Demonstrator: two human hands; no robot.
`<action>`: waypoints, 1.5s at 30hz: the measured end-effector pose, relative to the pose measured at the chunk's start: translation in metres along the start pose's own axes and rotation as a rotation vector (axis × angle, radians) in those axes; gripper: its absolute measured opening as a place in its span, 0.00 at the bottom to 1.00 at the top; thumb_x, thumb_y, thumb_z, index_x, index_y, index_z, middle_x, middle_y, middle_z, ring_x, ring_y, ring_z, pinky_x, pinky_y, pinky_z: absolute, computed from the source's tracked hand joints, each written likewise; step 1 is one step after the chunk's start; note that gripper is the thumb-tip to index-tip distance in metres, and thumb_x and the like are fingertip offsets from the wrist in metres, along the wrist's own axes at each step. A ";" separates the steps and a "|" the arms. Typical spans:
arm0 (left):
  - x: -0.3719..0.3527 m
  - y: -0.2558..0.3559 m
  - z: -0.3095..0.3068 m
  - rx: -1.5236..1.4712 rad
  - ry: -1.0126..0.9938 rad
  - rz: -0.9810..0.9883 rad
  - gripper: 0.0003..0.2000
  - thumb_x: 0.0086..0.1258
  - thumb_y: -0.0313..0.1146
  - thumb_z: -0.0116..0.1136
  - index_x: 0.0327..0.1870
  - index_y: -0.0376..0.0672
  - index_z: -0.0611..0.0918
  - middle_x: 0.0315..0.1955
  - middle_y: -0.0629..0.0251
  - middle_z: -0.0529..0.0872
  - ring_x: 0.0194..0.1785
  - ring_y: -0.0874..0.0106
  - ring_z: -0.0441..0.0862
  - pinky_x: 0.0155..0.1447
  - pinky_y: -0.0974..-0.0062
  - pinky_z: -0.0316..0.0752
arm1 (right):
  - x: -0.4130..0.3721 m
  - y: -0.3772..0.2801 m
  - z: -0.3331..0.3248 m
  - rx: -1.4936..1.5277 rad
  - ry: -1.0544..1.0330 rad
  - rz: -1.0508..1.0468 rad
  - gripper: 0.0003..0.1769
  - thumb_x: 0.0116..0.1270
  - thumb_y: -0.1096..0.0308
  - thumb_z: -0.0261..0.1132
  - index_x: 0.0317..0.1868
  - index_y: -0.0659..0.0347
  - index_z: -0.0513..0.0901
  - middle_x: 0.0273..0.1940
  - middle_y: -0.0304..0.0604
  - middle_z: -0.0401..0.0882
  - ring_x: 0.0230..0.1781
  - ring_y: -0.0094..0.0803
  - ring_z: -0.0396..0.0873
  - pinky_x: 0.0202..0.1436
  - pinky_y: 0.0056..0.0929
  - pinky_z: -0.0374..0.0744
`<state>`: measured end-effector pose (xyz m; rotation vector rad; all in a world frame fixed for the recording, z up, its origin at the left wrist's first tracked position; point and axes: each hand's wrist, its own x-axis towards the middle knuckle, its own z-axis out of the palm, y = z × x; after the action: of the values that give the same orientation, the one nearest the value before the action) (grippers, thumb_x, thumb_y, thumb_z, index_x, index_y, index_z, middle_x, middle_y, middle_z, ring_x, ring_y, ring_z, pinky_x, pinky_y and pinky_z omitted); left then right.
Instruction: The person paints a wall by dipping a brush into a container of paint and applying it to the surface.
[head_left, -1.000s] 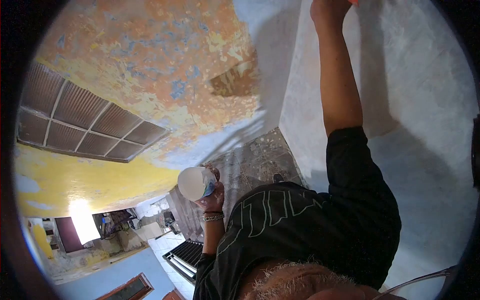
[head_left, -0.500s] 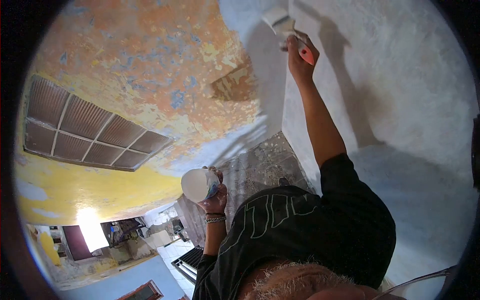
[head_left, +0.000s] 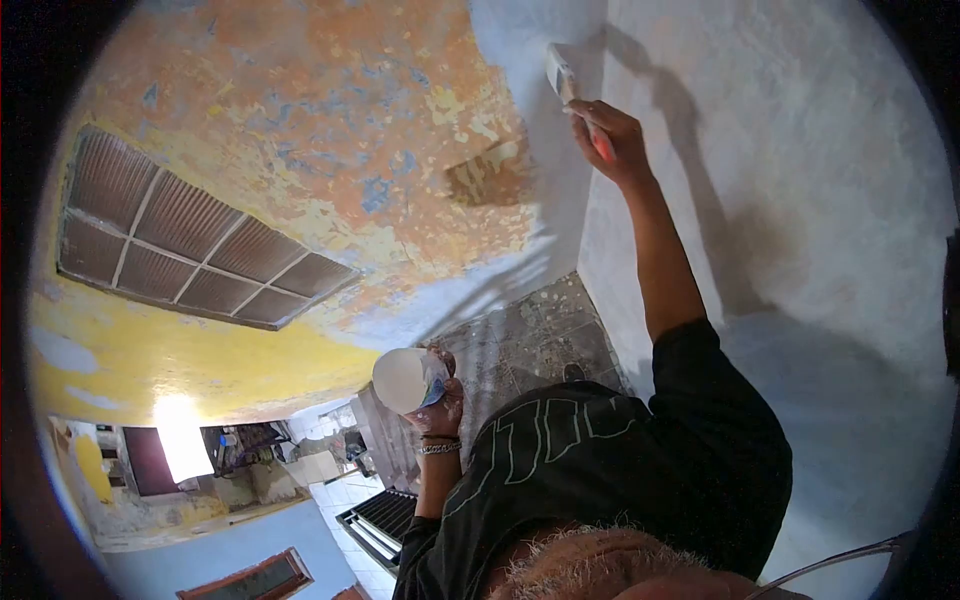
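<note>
My right hand (head_left: 615, 145) is raised and closed around a paintbrush (head_left: 562, 75) with a pale, paint-coated head and a red part on its handle. The bristles are at the freshly whitened wall strip (head_left: 540, 110) close to the corner. Lower down, my left hand (head_left: 442, 395) grips a paint tub (head_left: 402, 380) from the side and underneath. The tub's round top looks whitish, and blue-white smears mark its side and my fingers. A bracelet (head_left: 440, 447) circles my left wrist.
Peeling orange and yellow wall (head_left: 330, 130) spreads to the left, with a paned window (head_left: 190, 240). A whitish wall (head_left: 800, 180) rises on the right. Paint-spattered floor (head_left: 530, 340) lies below. A bright light (head_left: 183, 440) and a black grille (head_left: 380, 520) are at lower left.
My right hand and the brush have come down slightly, and the brush is turned more edge-on. The tub in my left hand shows a little further right and lower.
</note>
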<state>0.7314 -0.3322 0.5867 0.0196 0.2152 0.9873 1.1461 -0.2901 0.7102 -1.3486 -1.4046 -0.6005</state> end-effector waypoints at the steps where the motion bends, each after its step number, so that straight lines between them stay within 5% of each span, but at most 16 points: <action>1: -0.002 0.001 -0.002 0.018 0.027 0.015 0.35 0.52 0.61 0.57 0.56 0.45 0.70 0.50 0.57 0.74 0.55 0.58 0.70 0.36 0.68 0.80 | 0.002 -0.006 -0.004 0.036 0.007 -0.023 0.09 0.58 0.77 0.62 0.40 0.61 0.80 0.29 0.42 0.79 0.23 0.29 0.75 0.30 0.25 0.75; 6: -0.002 0.000 -0.006 0.018 0.030 0.009 0.35 0.52 0.61 0.58 0.57 0.46 0.70 0.51 0.57 0.73 0.55 0.57 0.70 0.36 0.67 0.80 | -0.015 0.009 0.012 -0.119 -0.097 0.011 0.12 0.55 0.74 0.64 0.41 0.56 0.79 0.32 0.44 0.80 0.29 0.37 0.80 0.30 0.28 0.78; 7: 0.001 0.000 -0.007 0.022 0.036 0.025 0.35 0.52 0.61 0.58 0.57 0.46 0.70 0.51 0.57 0.73 0.55 0.56 0.70 0.36 0.67 0.80 | -0.024 0.011 0.021 -0.044 0.043 -0.099 0.10 0.56 0.73 0.64 0.40 0.59 0.79 0.30 0.46 0.79 0.26 0.39 0.79 0.28 0.26 0.77; 9: 0.004 0.000 -0.011 0.024 0.018 0.035 0.35 0.53 0.61 0.57 0.57 0.46 0.70 0.51 0.57 0.73 0.55 0.55 0.70 0.36 0.67 0.80 | -0.060 -0.005 0.021 0.045 0.016 0.258 0.07 0.58 0.71 0.63 0.37 0.61 0.79 0.25 0.43 0.79 0.23 0.33 0.79 0.27 0.23 0.75; 11: 0.002 -0.001 -0.012 0.023 0.017 0.049 0.35 0.53 0.61 0.56 0.57 0.46 0.70 0.51 0.56 0.73 0.56 0.55 0.69 0.36 0.67 0.80 | -0.109 -0.011 0.040 0.455 -0.013 0.926 0.08 0.60 0.70 0.63 0.39 0.65 0.79 0.20 0.38 0.77 0.17 0.22 0.73 0.23 0.23 0.73; 13: 0.000 -0.004 -0.009 -0.009 0.014 0.052 0.34 0.54 0.61 0.55 0.57 0.47 0.70 0.52 0.57 0.74 0.55 0.54 0.70 0.36 0.66 0.80 | -0.156 0.004 0.065 0.545 -0.028 0.992 0.09 0.61 0.67 0.62 0.37 0.66 0.79 0.19 0.33 0.75 0.19 0.19 0.73 0.23 0.22 0.73; 15: -0.002 -0.002 -0.016 -0.015 0.047 0.059 0.34 0.54 0.62 0.55 0.57 0.48 0.70 0.53 0.57 0.73 0.55 0.55 0.70 0.37 0.66 0.80 | -0.159 0.013 0.083 0.375 -0.091 0.881 0.09 0.62 0.67 0.61 0.35 0.65 0.79 0.19 0.34 0.75 0.19 0.19 0.73 0.23 0.22 0.73; 17: 0.000 0.000 -0.025 -0.004 0.037 0.064 0.34 0.53 0.61 0.55 0.57 0.49 0.70 0.54 0.56 0.73 0.55 0.55 0.70 0.37 0.66 0.79 | -0.120 0.001 0.100 0.402 0.216 0.648 0.09 0.62 0.66 0.60 0.32 0.65 0.78 0.19 0.34 0.75 0.19 0.21 0.73 0.24 0.23 0.73; 21: -0.002 0.001 -0.016 -0.045 0.013 0.051 0.34 0.54 0.62 0.54 0.57 0.49 0.70 0.54 0.57 0.73 0.56 0.56 0.70 0.38 0.65 0.79 | 0.015 -0.028 0.067 0.400 0.265 0.585 0.11 0.58 0.64 0.64 0.30 0.64 0.77 0.17 0.34 0.75 0.19 0.19 0.73 0.25 0.22 0.73; 26: -0.002 0.005 -0.013 -0.118 0.043 0.039 0.33 0.54 0.59 0.56 0.58 0.49 0.70 0.55 0.57 0.73 0.57 0.55 0.69 0.38 0.64 0.78 | 0.121 -0.065 0.024 0.872 0.438 0.475 0.07 0.63 0.71 0.59 0.39 0.66 0.77 0.30 0.41 0.78 0.24 0.25 0.77 0.28 0.26 0.78; 28: -0.002 0.006 -0.007 0.025 -0.021 0.049 0.32 0.55 0.52 0.59 0.58 0.43 0.68 0.52 0.57 0.72 0.57 0.60 0.67 0.39 0.70 0.77 | 0.132 -0.075 0.011 0.861 0.431 0.159 0.08 0.63 0.73 0.59 0.41 0.67 0.77 0.32 0.40 0.78 0.26 0.25 0.77 0.28 0.25 0.78; 32: -0.003 0.007 -0.005 -0.016 -0.043 0.041 0.33 0.56 0.50 0.59 0.59 0.41 0.66 0.54 0.55 0.70 0.58 0.61 0.67 0.40 0.68 0.78 | 0.088 -0.047 0.051 0.706 0.433 0.304 0.08 0.66 0.67 0.57 0.38 0.64 0.77 0.27 0.36 0.76 0.23 0.22 0.73 0.24 0.22 0.72; 33: -0.004 0.008 -0.005 -0.010 -0.041 0.039 0.32 0.56 0.49 0.59 0.60 0.41 0.66 0.54 0.55 0.70 0.58 0.61 0.66 0.40 0.68 0.78 | 0.049 -0.019 0.057 0.411 0.274 0.410 0.07 0.62 0.70 0.61 0.37 0.66 0.78 0.29 0.34 0.78 0.29 0.18 0.74 0.33 0.20 0.74; 34: -0.005 0.009 -0.006 -0.006 -0.038 0.039 0.32 0.56 0.49 0.59 0.60 0.42 0.66 0.55 0.55 0.69 0.58 0.61 0.66 0.40 0.68 0.78 | 0.024 -0.019 0.069 0.642 0.363 0.290 0.07 0.64 0.71 0.60 0.39 0.66 0.78 0.30 0.36 0.79 0.30 0.20 0.75 0.36 0.21 0.75; 43: -0.012 0.015 -0.009 0.043 0.093 0.060 0.34 0.52 0.47 0.64 0.59 0.44 0.66 0.57 0.58 0.69 0.58 0.60 0.66 0.39 0.71 0.77 | -0.225 0.033 0.127 0.643 0.220 0.911 0.07 0.63 0.71 0.59 0.40 0.65 0.78 0.29 0.36 0.77 0.29 0.20 0.75 0.34 0.21 0.77; 45: -0.011 0.013 -0.007 0.057 0.104 0.072 0.34 0.51 0.46 0.64 0.59 0.44 0.66 0.57 0.58 0.69 0.58 0.60 0.66 0.39 0.71 0.77 | -0.253 0.032 0.128 0.488 0.081 1.214 0.11 0.63 0.68 0.60 0.43 0.65 0.78 0.29 0.36 0.78 0.26 0.21 0.76 0.32 0.22 0.78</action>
<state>0.7135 -0.3351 0.5830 0.0283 0.3401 1.0549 1.0864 -0.2699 0.4314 -1.4432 -0.4093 0.4646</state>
